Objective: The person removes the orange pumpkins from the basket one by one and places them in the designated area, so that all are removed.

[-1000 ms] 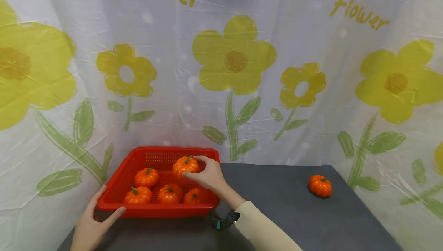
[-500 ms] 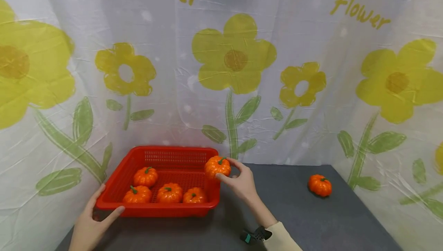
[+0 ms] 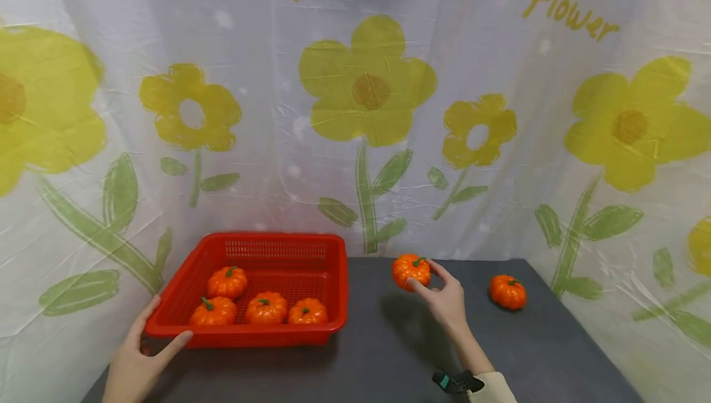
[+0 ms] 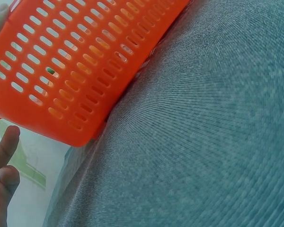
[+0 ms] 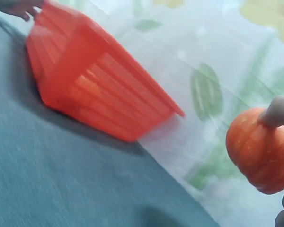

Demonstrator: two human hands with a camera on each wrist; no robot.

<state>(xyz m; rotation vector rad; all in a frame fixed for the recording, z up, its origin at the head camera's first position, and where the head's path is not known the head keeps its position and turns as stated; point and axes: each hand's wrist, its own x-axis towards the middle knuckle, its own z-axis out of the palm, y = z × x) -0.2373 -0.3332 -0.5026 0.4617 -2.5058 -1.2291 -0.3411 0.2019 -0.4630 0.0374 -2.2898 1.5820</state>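
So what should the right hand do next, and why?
Maybe the right hand should lower its held pumpkin onto the table, near the lone pumpkin. It's up in the air, outside the basket, and the lone one sits on the table.

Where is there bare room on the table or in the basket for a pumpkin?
Bare table lies between the red basket and the lone pumpkin, under the raised pumpkin in the right hand. The basket's back right floor is free. Crowded: the basket's front, with three pumpkins in a row, and its front left corner, spanned by the left hand.
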